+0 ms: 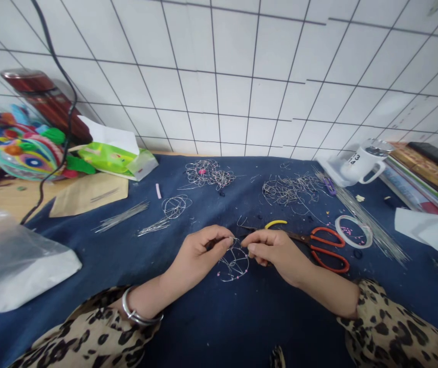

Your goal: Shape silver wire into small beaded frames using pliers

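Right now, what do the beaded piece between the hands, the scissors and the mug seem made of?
Beaded piece: thin metal wire, judging by its silvery shine. Scissors: dull, dark blades, likely metal; smooth orange handles suggest plastic. Mug: glossy white, perhaps ceramic or enamel.

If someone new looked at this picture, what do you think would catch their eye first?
Probably the centre, where the bare left hand pinches a looped silver-wire piece with small pink beads and the bare right hand is close at its edge, above the dark blue cloth. Next might be the metal scissors with orange-red handles, lying just beyond the right hand, then the multicoloured, striped toy-like object at the far left.
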Demonstrator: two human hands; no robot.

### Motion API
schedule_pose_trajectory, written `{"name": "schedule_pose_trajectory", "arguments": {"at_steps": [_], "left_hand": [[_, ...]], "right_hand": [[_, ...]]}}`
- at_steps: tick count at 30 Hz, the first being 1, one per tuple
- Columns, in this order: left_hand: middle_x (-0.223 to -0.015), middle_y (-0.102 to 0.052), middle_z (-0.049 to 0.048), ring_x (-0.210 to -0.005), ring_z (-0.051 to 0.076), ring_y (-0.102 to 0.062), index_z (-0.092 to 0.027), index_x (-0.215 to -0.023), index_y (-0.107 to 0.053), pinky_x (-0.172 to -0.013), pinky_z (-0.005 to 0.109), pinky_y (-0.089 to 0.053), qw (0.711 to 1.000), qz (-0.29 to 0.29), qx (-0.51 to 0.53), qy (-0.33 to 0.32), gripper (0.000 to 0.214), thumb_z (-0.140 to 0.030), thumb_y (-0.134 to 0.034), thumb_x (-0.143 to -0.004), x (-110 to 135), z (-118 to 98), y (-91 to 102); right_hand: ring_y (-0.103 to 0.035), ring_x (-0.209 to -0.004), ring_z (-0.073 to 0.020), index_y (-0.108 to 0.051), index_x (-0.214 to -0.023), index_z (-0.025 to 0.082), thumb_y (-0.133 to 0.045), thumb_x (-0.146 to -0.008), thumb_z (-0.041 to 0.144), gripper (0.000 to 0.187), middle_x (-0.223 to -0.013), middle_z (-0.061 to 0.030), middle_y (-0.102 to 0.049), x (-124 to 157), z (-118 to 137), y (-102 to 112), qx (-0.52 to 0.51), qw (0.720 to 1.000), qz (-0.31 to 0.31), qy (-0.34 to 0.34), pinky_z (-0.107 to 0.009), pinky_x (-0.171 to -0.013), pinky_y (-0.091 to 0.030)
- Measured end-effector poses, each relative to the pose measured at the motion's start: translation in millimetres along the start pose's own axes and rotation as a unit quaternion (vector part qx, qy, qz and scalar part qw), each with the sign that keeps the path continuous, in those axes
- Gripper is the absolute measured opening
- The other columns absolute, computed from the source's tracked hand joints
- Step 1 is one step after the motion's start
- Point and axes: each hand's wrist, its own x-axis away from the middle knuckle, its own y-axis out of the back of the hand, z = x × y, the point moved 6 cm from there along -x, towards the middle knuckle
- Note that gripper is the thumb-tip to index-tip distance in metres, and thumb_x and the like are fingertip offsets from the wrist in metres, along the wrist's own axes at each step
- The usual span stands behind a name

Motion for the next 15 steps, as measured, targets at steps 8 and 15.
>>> {"name": "schedule_pose_trajectory", "arguments": {"at_steps": [8,15], "left_hand": [[-0.073,-0.06,0.0017,-0.067,0.013,-0.054,-0.017,-0.082,-0.061,-0.063,0.024,-0.041,0.989,-0.03,-0.118,-0.086,0.011,-0.022,-0.051,-0.084,2.7,-11.2,3.6],[-0.073,-0.058,0.0032,-0.069,0.014,-0.053,-0.018,-0.077,-0.056,-0.067,0.026,-0.042,0.977,-0.012,-0.159,-0.143,0.011,-0.019,-0.048,-0.084,4.9,-17.5,2.6]], "right_hand": [[-0.044,-0.053,-0.0062,-0.066,-0.087,0.017,-0.057,-0.074,0.023,0.017,-0.066,0.0014,-0.056,-0.7,-2.2,2.8,-0.002,1.0,-0.003,-0.002,-0.019,-0.05,-0.035],[-0.045,-0.054,-0.0073,-0.066,-0.09,0.017,-0.056,-0.075,0.023,0.019,-0.067,0.0008,-0.056,-0.1,-1.7,2.5,0.028,1.0,-0.007,0.008,-0.02,-0.051,-0.036]]}}
